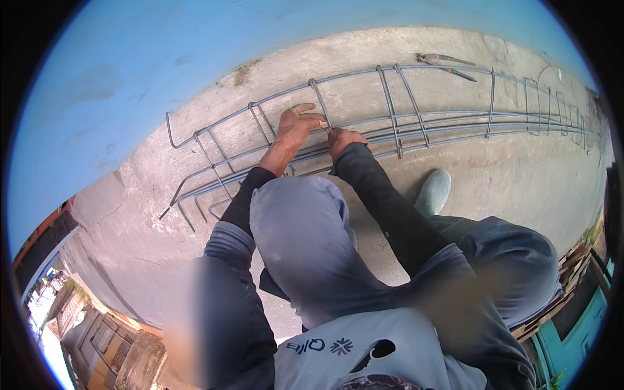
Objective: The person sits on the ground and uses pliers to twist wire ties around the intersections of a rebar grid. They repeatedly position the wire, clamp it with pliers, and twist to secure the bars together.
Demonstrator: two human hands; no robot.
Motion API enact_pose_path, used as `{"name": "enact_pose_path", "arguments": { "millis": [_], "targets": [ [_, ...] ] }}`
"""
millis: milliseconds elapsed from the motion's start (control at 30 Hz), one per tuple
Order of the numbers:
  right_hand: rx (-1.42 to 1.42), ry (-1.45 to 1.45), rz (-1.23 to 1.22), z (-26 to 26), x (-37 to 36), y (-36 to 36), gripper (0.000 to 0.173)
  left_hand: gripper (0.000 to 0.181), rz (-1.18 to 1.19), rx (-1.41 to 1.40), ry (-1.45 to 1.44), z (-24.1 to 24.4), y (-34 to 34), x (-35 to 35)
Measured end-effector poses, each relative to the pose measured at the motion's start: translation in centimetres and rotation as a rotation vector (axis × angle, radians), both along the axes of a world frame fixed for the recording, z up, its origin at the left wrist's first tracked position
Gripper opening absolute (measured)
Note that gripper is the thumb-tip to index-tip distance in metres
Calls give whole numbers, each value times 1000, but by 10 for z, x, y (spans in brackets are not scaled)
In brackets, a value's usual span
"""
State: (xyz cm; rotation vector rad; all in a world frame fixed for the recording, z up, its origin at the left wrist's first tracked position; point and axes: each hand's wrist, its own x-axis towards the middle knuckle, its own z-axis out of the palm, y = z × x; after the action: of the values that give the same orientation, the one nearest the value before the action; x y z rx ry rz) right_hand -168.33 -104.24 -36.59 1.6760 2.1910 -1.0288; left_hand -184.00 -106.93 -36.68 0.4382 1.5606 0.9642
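A long cage of steel reinforcing bars with bent square stirrups lies on the concrete floor before me. My left hand is over the near-left part of the cage, its fingers stretched to the right beside a stirrup. Close against its fingertips, my right hand has its fingers bent at a bar where that stirrup crosses. Whether either hand pinches something small there cannot be told. A pair of end-cutting nippers with partly orange handles rests beyond the cage, jaws to the left.
A blue wall runs along the far side of the concrete floor. My boot stands just on the near side of the cage. Wooden boards are stacked at the lower right. More stirrups sit towards the cage's right end.
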Motion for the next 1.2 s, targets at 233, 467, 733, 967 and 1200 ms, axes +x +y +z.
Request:
{"name": "enact_pose_path", "arguments": {
  "millis": [233,467,733,967,1200],
  "targets": [
    [-52,-3,10,-4,-1,3,39,40,89,207,159,-9,-30,23],
    [-37,131,110,-34,17,12,35,34,-323,691,1144,2,-48,45],
    [-548,-213,458,4,27,45,29,23,-2,489,879,-17,-52,40],
    [-137,-250,702,50,-25,60,33,18,-61,374,833,-24,-44,43],
    [-22,-155,659,52,-46,99,28,20,-18,306,847,-33,-45,46]
  ]
}}
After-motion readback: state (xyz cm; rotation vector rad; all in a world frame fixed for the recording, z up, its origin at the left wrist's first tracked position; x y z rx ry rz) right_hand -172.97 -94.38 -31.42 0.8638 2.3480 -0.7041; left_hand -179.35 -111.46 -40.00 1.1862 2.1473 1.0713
